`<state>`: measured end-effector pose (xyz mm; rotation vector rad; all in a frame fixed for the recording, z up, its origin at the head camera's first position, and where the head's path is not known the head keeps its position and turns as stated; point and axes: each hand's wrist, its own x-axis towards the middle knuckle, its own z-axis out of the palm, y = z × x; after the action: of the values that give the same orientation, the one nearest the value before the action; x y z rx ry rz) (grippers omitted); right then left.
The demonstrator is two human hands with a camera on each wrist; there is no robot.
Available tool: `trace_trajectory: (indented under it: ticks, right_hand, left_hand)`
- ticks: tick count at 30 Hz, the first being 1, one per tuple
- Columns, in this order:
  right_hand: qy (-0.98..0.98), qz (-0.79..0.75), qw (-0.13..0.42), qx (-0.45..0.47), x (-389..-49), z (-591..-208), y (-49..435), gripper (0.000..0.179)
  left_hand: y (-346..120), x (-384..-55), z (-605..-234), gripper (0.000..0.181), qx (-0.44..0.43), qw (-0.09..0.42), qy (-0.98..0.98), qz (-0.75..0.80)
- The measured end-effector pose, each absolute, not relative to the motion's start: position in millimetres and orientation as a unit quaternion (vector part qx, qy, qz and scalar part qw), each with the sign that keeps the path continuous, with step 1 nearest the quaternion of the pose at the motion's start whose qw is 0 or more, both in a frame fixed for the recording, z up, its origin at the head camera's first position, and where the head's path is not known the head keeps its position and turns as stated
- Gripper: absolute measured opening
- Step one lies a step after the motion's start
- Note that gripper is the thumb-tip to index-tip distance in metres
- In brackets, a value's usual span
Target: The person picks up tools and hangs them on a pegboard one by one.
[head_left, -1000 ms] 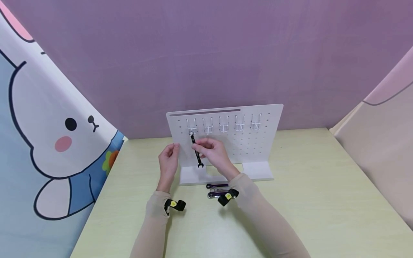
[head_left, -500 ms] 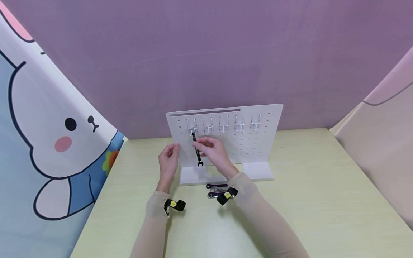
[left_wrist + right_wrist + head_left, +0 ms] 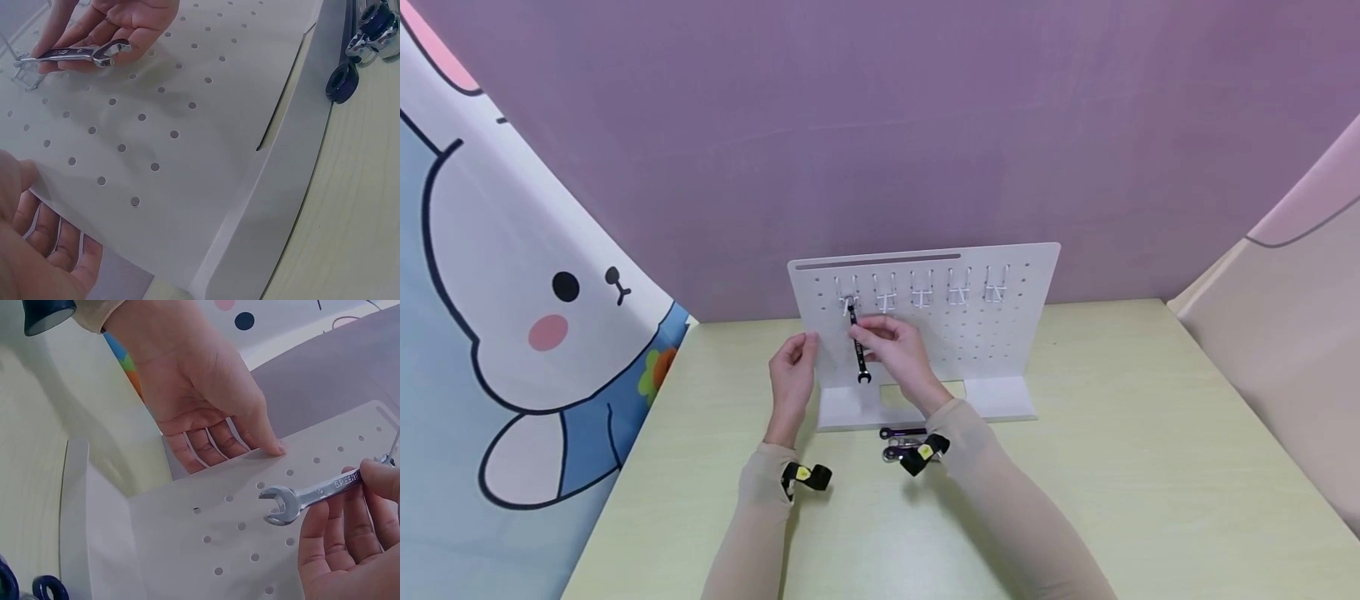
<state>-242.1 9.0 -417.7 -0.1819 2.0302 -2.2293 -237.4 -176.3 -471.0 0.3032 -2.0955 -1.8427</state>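
Observation:
My right hand (image 3: pixel 904 354) pinches a combination wrench (image 3: pixel 860 356) by its shaft between thumb and fingers. The wrench hangs nearly upright, open jaw end down, its ring end overlapping the leftmost wire hook (image 3: pixel 854 288) on a white pegboard (image 3: pixel 992 333). In the right wrist view the shiny open end (image 3: pixel 284 506) and lettering on the shaft show, with the ring end partly hidden by the thumb. At the pegboard's left edge my left hand (image 3: pixel 792 375) grips it, thumb on the front and fingers behind, as the left wrist view also shows.
Several more wire hooks (image 3: pixel 958 292) run in a row to the right on the pegboard. Several wrenches (image 3: pixel 891 433), some dark purple, lie on the table (image 3: pixel 1150 467) before its base, partly covered by the right wrist strap (image 3: pixel 925 454). A purple curtain (image 3: pixel 880 125) stands behind.
The right hand has raised the wrench slightly and shifted it a little right, bringing its ring end up to the leftmost hook. The left hand has stayed at the pegboard's edge.

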Motion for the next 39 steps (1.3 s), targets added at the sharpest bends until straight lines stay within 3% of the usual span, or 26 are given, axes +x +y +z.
trace_trajectory:
  ticks: [18,34,39]
  right_hand:
    - [0.684,-0.726,0.044,-0.061,-244.5,-421.2,2.4,0.026]
    - [0.742,-0.655,-0.096,-0.108,-239.4,-429.4,-4.5,0.017]
    - [0.748,-0.644,-0.112,-0.114,-239.8,-435.8,-4.9,0.016]
  left_hand:
    - [-174.4,-238.1,-469.6,0.037,0.111,0.169,-0.733,-0.650]
    - [-174.3,-238.5,-469.6,0.034,0.109,0.173,-0.728,-0.654]
    - [-174.4,-239.0,-469.6,0.035,0.113,0.174,-0.729,-0.652]
